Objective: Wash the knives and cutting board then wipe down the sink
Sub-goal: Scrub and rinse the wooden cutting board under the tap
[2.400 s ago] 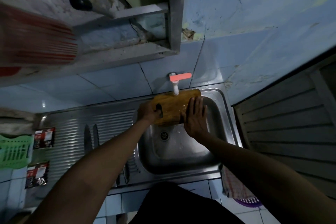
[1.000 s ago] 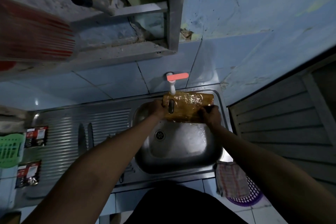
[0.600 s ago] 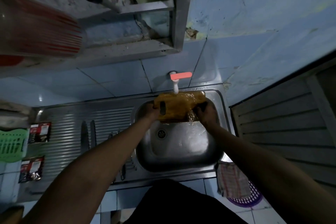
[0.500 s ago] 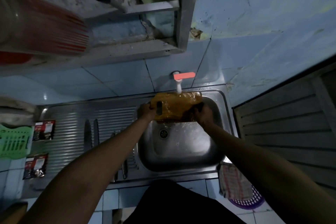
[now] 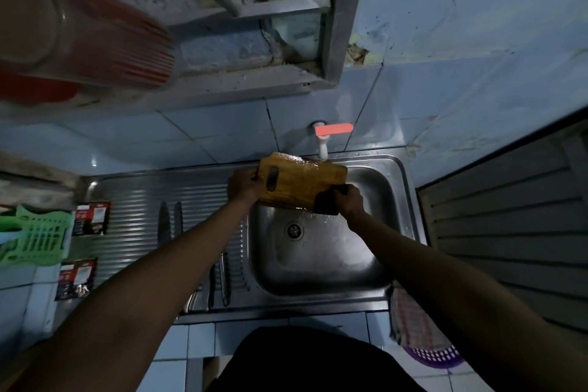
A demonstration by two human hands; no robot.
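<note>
2 hands hold the wet cutting board point(image 5: 302, 181) over the sink point(image 5: 394, 200), below the tap point(image 5: 323, 143). Left hand point(image 5: 243, 183) fingers clasp its 9 o'clock end (slotted); right hand point(image 5: 348, 199) fingers curl on its 4 o'clock corner. 2 knives point(image 5: 170, 223) lie at 9 o'clock.

Dim room: pale blue tiled wall point(image 5: 222, 134), cracked plaster above, slatted door point(image 5: 509, 219) at right.

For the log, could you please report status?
Left hand, right hand gripping wet wooden cutting board under white tap. Knives on drainboard. Nothing obstructing.
</note>
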